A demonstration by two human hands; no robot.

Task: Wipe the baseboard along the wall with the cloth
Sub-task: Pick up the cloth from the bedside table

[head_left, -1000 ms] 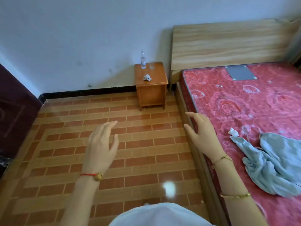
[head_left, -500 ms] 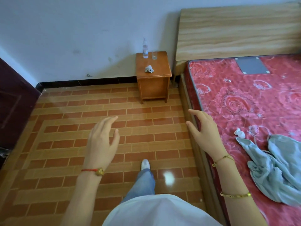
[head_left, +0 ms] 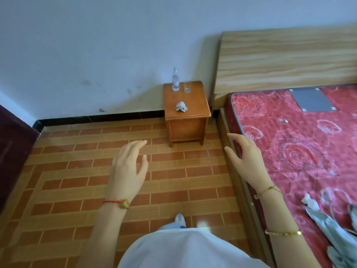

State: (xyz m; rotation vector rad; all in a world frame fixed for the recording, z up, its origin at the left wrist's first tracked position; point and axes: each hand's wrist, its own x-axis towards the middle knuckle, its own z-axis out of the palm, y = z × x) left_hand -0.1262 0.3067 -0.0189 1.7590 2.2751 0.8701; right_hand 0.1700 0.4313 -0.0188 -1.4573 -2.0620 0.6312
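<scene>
A black baseboard (head_left: 100, 118) runs along the foot of the white wall, from the left corner to the wooden nightstand (head_left: 186, 113). A crumpled white cloth (head_left: 181, 106) lies on top of that nightstand. My left hand (head_left: 128, 169) hovers over the tiled floor, fingers relaxed and empty. My right hand (head_left: 246, 159) is raised beside the bed edge, fingers loosely spread, holding nothing. Both hands are well short of the cloth and the baseboard.
A plastic water bottle (head_left: 175, 79) and a glass (head_left: 187, 87) stand at the nightstand's back. A bed with a red mattress (head_left: 301, 144) and wooden headboard (head_left: 286, 59) fills the right. A pale blue garment (head_left: 336, 236) lies on it. A dark door (head_left: 13, 151) is at left.
I have stepped forward: the nightstand and wall are closer. My foot shows below on the tiles. Both hands stay raised and empty in much the same pose.
</scene>
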